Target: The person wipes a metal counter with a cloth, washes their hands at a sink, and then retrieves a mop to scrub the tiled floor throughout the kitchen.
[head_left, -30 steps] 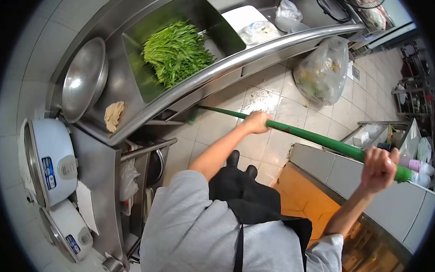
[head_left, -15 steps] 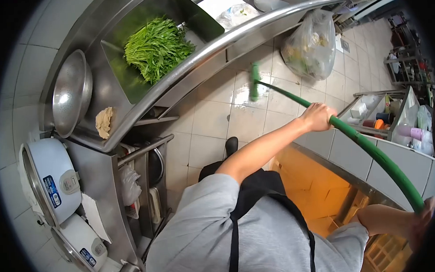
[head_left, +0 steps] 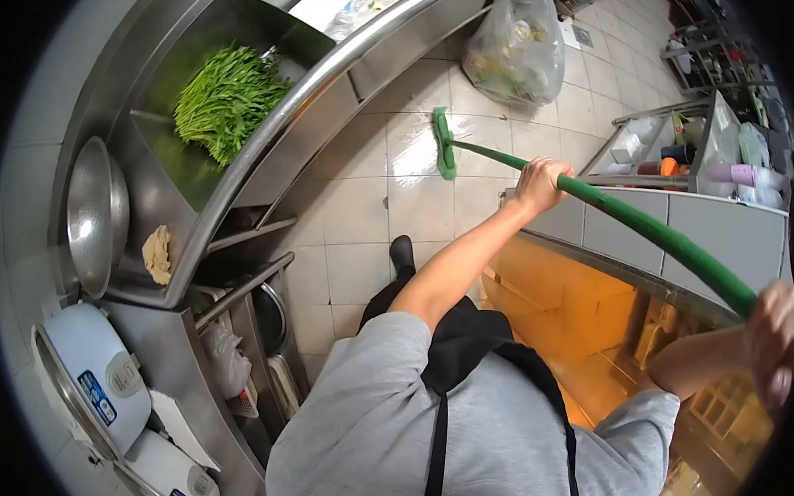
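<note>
A green floor squeegee (head_left: 668,238) runs slantwise across the view. Its bar-shaped head (head_left: 444,143) is down on the wet tiles. My left hand (head_left: 543,183) wraps round the handle partway along. Farther back, near the handle's upper end, my right hand (head_left: 775,344) is closed around it, partly in shadow at the right edge.
Along the left runs a steel sink (head_left: 162,160) holding green leafy vegetables (head_left: 230,103), with a metal bowl (head_left: 97,215) and rice cookers (head_left: 100,381) nearby. A clear plastic bag (head_left: 517,51) stands on the floor ahead. A tiled counter (head_left: 624,227) borders the right.
The squeegee's head has shifted slightly left and its handle lies flatter. My right hand has moved up in view. The camera has turned, so the sink and bag sit farther left.
</note>
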`<state>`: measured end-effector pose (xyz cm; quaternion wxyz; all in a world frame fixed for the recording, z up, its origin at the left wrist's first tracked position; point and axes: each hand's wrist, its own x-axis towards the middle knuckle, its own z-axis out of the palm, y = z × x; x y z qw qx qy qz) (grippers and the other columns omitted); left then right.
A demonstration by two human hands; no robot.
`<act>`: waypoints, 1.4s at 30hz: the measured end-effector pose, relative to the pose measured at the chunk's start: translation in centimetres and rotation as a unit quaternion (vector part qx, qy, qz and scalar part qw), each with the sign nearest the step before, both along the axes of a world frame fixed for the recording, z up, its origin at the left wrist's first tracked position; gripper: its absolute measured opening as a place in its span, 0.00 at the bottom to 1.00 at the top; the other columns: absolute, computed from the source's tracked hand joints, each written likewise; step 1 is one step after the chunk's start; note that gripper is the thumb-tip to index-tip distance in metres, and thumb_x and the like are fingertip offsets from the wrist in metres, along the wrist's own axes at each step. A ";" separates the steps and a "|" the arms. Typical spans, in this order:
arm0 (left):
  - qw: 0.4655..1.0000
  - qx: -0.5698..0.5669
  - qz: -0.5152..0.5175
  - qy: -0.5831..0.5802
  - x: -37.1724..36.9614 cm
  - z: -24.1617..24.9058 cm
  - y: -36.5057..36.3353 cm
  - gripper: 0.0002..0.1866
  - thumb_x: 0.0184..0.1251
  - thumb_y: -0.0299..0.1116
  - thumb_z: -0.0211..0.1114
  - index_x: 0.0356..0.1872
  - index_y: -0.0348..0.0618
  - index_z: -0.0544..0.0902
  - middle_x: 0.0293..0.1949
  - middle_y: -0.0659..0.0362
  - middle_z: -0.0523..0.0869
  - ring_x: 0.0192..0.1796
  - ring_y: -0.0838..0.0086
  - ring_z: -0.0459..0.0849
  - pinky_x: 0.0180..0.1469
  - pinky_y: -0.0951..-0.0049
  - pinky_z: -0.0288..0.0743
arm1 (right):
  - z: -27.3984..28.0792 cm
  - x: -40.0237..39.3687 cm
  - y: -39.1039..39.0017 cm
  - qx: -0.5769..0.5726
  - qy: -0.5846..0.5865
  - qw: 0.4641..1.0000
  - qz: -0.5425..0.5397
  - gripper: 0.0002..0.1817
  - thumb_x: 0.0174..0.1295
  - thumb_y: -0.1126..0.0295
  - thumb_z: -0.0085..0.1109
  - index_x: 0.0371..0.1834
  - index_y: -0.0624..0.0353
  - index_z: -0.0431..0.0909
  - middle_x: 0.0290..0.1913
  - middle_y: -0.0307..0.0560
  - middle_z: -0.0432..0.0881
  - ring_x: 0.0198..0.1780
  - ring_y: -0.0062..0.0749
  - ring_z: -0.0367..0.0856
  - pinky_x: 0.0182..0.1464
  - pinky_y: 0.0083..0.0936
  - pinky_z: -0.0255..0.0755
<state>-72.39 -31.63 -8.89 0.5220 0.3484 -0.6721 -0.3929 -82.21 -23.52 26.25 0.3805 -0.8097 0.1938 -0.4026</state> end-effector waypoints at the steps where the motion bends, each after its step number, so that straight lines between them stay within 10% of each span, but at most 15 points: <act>1: 1.000 -0.018 0.021 0.011 -0.5 0.6 0.7 0.12 0.50 0.27 0.57 0.12 0.40 0.68 0.15 0.52 0.73 0.22 0.56 0.73 0.28 0.63 0.66 | 0.7 0.1 0.7 0.004 0.005 1.000 -0.008 0.11 0.48 0.66 0.58 0.13 0.52 0.70 0.08 0.28 0.64 0.08 0.12 0.60 0.12 0.09 0.53; 7: 0.998 0.069 0.013 0.001 0.0 4.8 9.1 0.17 0.56 0.33 0.58 0.11 0.42 0.66 0.12 0.54 0.68 0.19 0.60 0.69 0.26 0.64 0.62 | 7.0 0.6 3.4 0.046 -0.185 0.943 -0.273 0.18 0.56 0.70 0.47 0.08 0.53 0.60 0.06 0.35 0.57 0.08 0.17 0.57 0.11 0.17 0.54; 16: 0.994 0.015 -0.096 0.050 -5.1 -2.6 3.8 0.10 0.51 0.27 0.57 0.13 0.42 0.69 0.15 0.52 0.73 0.21 0.56 0.72 0.25 0.62 0.63 | -3.2 4.8 3.0 -0.007 -0.174 0.972 -0.156 0.19 0.36 0.69 0.54 0.02 0.44 0.51 0.04 0.27 0.60 0.05 0.06 0.53 0.13 0.04 0.45; 25: 0.977 0.132 -0.165 0.016 -2.5 0.8 11.7 0.09 0.49 0.26 0.57 0.13 0.43 0.70 0.15 0.53 0.73 0.22 0.55 0.73 0.27 0.65 0.65 | 4.8 -0.5 1.2 0.096 -0.135 0.981 -0.104 0.19 0.59 0.65 0.44 0.09 0.52 0.58 0.08 0.34 0.58 0.08 0.19 0.55 0.12 0.18 0.55; 37: 0.957 0.111 -0.263 -0.048 -5.0 5.4 -4.0 0.10 0.41 0.32 0.62 0.15 0.38 0.71 0.17 0.47 0.73 0.24 0.52 0.74 0.25 0.64 0.66 | 4.8 -5.5 0.0 0.005 -0.169 0.954 -0.246 0.21 0.64 0.63 0.36 0.12 0.51 0.53 0.08 0.33 0.54 0.08 0.19 0.52 0.15 0.17 0.54; 39: 0.967 0.027 -0.188 -0.170 -4.0 4.2 -6.8 0.08 0.40 0.35 0.62 0.16 0.42 0.75 0.17 0.48 0.76 0.25 0.53 0.76 0.28 0.62 0.69 | 1.6 -5.9 -3.2 -0.209 -0.519 0.697 -0.448 0.21 0.67 0.61 0.33 0.12 0.51 0.56 0.10 0.33 0.53 0.09 0.17 0.52 0.14 0.17 0.54; 42: 0.955 0.060 -0.095 -0.275 -3.6 -2.7 -12.9 0.04 0.42 0.34 0.59 0.18 0.47 0.79 0.18 0.51 0.78 0.25 0.56 0.78 0.29 0.60 0.72 | -9.5 -13.9 -6.0 0.022 -0.400 0.837 -0.372 0.08 0.60 0.72 0.42 0.24 0.58 0.68 0.13 0.32 0.56 0.13 0.16 0.52 0.21 0.16 0.54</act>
